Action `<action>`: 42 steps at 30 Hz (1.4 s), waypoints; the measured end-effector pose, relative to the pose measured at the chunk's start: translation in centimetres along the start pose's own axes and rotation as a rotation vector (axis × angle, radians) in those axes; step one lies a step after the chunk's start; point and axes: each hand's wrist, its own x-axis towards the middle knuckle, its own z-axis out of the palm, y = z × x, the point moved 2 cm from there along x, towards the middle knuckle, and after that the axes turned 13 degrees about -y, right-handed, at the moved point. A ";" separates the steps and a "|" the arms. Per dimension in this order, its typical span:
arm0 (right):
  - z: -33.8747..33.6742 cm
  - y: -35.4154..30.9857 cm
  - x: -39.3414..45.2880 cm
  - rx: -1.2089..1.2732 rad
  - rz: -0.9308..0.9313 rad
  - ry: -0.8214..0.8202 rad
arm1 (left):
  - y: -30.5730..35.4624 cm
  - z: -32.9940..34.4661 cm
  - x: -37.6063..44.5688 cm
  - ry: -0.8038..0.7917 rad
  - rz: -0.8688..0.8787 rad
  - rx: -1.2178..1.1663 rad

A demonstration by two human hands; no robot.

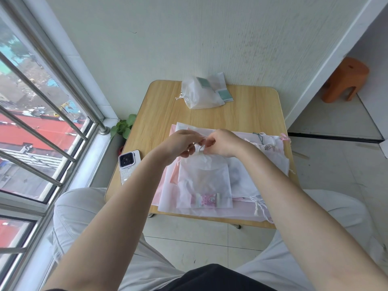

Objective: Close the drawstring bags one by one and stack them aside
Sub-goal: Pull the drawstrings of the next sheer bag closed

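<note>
A small translucent white drawstring bag (204, 181) with a pink label at its bottom lies on top of a pile of flat white and pink bags (249, 185) on the wooden table (159, 114). My left hand (182, 143) and my right hand (222, 143) meet at the bag's gathered mouth, each pinching its white drawstring. Closed white bags (199, 93) with teal labels lie stacked at the table's far edge, against the wall.
A phone (127, 164) in a pale case lies near the table's left edge. A small green plant (123, 127) stands in the window corner. An orange stool (346, 78) stands on the floor at the far right. Window bars run along the left.
</note>
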 end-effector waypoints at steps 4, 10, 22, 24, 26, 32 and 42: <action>0.3 0.1 0.1 -0.031 0.010 0.007 | -0.2 0.2 0.6 0.052 -0.126 0.130; 0.0 0.3 0.0 -0.031 0.031 0.027 | 0.1 -0.9 0.1 -0.026 -0.437 0.335; 0.1 0.2 -0.1 -0.028 0.035 0.017 | -0.4 -0.6 0.8 0.080 -0.229 0.187; 0.1 0.1 -0.2 -0.030 0.033 0.016 | -0.3 -0.3 0.7 0.097 -0.130 0.093; 0.2 0.1 -0.2 -0.042 0.038 0.007 | -0.5 0.1 0.6 0.078 -0.065 -0.019; 0.2 0.1 -0.3 -0.042 0.069 -0.019 | -1.7 0.7 1.0 0.056 -0.008 -0.157; -1.8 0.2 -0.7 0.288 -0.013 0.089 | -1.8 1.2 1.5 0.141 -0.080 0.070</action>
